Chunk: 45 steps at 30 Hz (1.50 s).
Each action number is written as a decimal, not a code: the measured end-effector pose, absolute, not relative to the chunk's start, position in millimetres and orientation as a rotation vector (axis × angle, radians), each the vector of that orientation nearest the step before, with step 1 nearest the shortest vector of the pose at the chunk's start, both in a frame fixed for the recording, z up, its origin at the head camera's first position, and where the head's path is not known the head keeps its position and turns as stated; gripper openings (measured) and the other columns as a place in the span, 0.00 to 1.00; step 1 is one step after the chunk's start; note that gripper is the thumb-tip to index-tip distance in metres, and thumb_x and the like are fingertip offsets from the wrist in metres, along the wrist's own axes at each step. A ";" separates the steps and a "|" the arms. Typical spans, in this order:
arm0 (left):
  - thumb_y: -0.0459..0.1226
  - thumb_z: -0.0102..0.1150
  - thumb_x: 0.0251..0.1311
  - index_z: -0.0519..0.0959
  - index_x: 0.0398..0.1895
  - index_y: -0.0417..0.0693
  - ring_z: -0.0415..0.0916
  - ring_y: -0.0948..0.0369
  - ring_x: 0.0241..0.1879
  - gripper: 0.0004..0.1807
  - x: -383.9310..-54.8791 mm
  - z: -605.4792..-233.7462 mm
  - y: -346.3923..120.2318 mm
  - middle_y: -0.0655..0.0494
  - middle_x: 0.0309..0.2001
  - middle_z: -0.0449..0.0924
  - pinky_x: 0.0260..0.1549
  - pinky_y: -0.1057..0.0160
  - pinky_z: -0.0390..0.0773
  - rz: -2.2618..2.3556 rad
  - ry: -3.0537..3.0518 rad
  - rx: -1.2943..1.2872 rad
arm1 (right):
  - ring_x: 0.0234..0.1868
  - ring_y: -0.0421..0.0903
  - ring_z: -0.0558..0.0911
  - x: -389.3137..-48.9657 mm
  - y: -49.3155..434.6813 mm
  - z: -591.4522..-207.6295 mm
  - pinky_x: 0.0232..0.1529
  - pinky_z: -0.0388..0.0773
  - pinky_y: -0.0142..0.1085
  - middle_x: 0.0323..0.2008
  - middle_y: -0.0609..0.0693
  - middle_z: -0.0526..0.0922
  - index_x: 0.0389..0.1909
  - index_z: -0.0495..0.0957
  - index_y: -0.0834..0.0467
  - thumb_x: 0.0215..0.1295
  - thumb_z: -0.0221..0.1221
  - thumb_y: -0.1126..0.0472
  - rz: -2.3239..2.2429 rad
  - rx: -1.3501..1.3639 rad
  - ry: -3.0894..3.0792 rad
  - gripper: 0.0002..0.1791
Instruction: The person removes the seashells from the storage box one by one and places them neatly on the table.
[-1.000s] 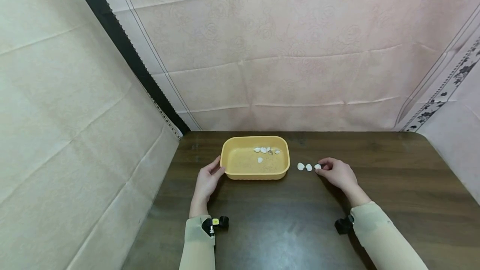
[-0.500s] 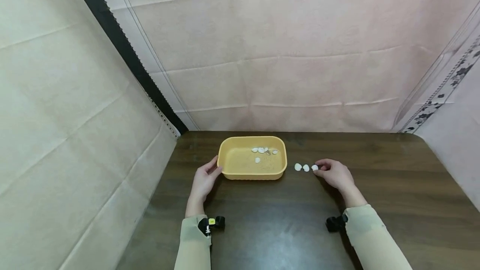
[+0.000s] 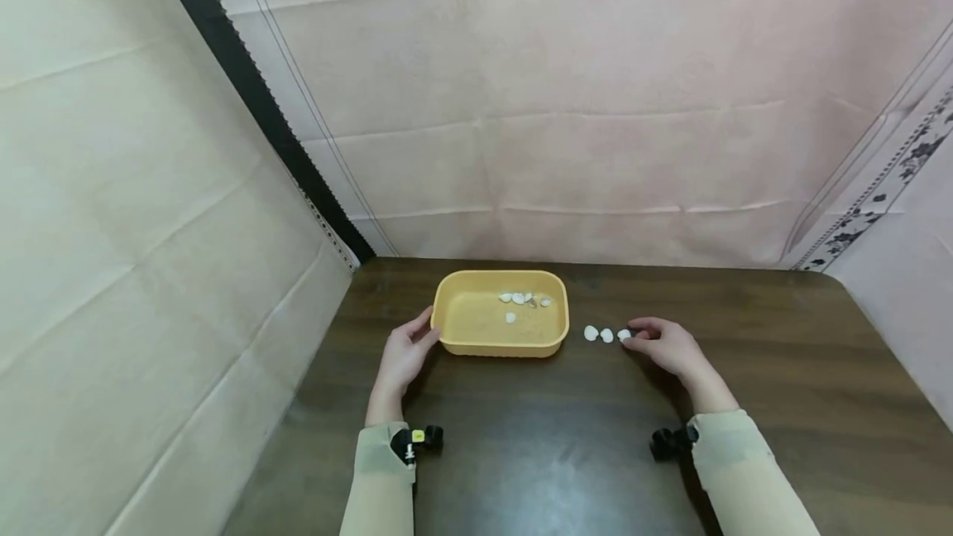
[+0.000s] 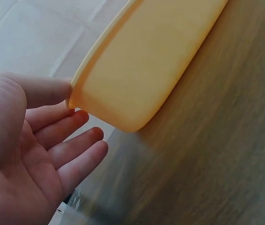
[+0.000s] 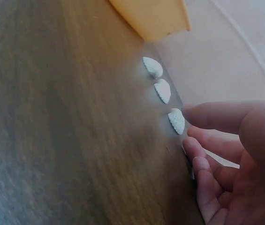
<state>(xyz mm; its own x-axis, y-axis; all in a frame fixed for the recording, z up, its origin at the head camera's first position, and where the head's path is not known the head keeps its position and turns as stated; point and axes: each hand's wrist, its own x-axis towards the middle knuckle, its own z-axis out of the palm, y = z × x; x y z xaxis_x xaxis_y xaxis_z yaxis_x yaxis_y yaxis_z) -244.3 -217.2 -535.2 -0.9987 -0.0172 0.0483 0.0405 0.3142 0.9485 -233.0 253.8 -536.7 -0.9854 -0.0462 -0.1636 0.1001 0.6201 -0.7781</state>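
Observation:
My left hand [image 3: 402,358] pinches the left rim of a yellow plastic tray [image 3: 439,304]. In the left wrist view, the thumb lies over the tray's edge and the other fingers are below it. Three white ribbed seashells form a row on the table to the tray's right: a left shell [image 3: 591,332], a middle shell [image 3: 606,336] and a right shell [image 3: 624,336]. My right hand [image 3: 670,350] pinches the right shell [image 5: 176,122] at its edge between thumb and fingertips. Several more small shells [image 3: 518,299] lie inside the tray, mostly toward its back.
The dark wooden table [image 3: 506,437] extends in front of the tray and off to the right. A pale patterned cloth [image 3: 596,147] hangs along the table's back edge, and another cloth [image 3: 149,313] closes off the left side.
The head view has shifted slightly. Both hands keep their holds, and the row of shells and the tray stay in the same arrangement.

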 end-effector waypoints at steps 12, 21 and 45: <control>0.34 0.63 0.76 0.73 0.77 0.43 0.74 0.47 0.71 0.28 -247.2 -540.3 -204.7 0.44 0.74 0.74 0.67 0.48 0.76 -1.848 -2.486 -0.043 | 0.62 0.63 0.79 -219.9 269.2 -533.5 0.62 0.76 0.60 0.60 0.65 0.84 0.72 0.74 0.65 0.77 0.65 0.48 -1.391 0.067 2.635 0.33; 0.34 0.63 0.76 0.73 0.77 0.42 0.74 0.46 0.71 0.28 -246.5 -538.8 -205.8 0.44 0.75 0.73 0.68 0.46 0.75 -1.868 -2.461 -0.069 | 0.67 0.67 0.74 -213.0 270.9 -531.0 0.65 0.73 0.63 0.68 0.70 0.75 0.75 0.71 0.65 0.80 0.60 0.44 -1.458 0.089 2.581 0.35; 0.36 0.63 0.77 0.73 0.77 0.45 0.74 0.48 0.72 0.28 -242.0 -537.9 -214.8 0.47 0.75 0.73 0.68 0.48 0.75 -1.809 -2.500 0.014 | 0.64 0.60 0.78 -223.4 240.5 -522.6 0.58 0.83 0.44 0.72 0.66 0.74 0.77 0.69 0.62 0.83 0.56 0.45 -1.650 0.094 2.583 0.33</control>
<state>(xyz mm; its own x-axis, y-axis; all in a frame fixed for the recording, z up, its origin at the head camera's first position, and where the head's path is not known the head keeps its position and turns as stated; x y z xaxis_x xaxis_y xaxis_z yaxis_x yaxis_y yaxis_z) -242.0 -214.8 -537.9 -0.9984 -0.0405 0.0401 0.0254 0.3133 0.9493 -223.4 240.5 -522.6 -0.9953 0.0114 -0.0958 0.0917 0.4200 -0.9029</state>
